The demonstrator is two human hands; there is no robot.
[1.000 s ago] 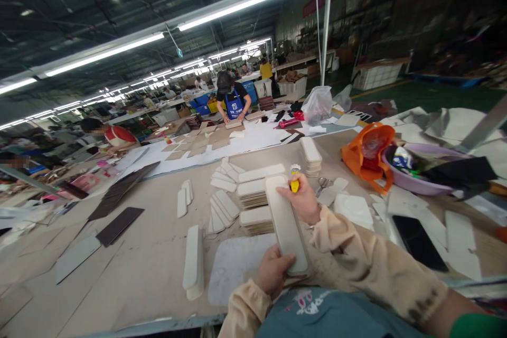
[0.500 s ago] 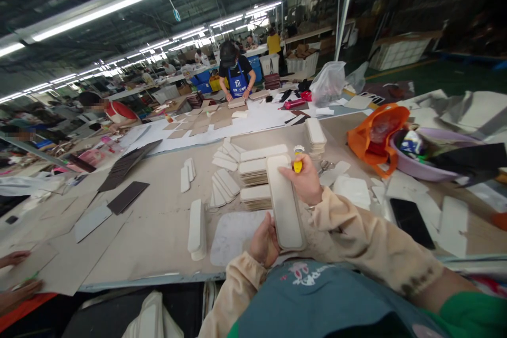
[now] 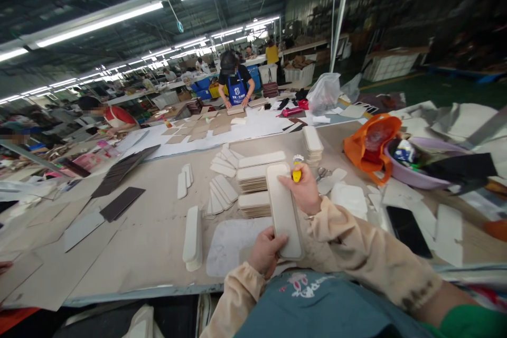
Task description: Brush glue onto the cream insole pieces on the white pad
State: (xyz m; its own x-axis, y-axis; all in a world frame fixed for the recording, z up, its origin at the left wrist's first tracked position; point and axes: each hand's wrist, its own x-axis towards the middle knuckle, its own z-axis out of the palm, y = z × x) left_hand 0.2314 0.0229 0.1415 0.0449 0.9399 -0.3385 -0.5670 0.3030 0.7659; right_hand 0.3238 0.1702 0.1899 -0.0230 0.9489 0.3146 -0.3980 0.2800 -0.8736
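Observation:
A long, cream panel (image 3: pixel 283 211) with rounded corners is held up at a tilt in front of me. My left hand (image 3: pixel 264 251) grips its lower left edge, thumb lying on the face. At the upper right edge, my right hand (image 3: pixel 306 191) pinches the panel and also holds a small yellow-handled tool (image 3: pixel 297 174) with a pale ridged end; its exact kind is unclear. Behind the panel lie stacks of similar cream pieces (image 3: pixel 253 184), partly covered by it. Fanned cream strips (image 3: pixel 222 194) rest left of these stacks, and a narrow cream stack (image 3: pixel 192 235) stands nearer me.
To the right are scissors (image 3: pixel 323 173), a black phone (image 3: pixel 409 231), an orange bag (image 3: pixel 370 150) and a purple basin (image 3: pixel 415 171). Dark sheets (image 3: pixel 122 204) lie leftward. A person in a blue apron (image 3: pixel 237 88) works across the table (image 3: pixel 154 243). Another hand shows at far left.
My left thumb has come over onto the panel's face near its lower end. The panel sits slightly lower in view. At far left, the other person's hands have mostly left the view.

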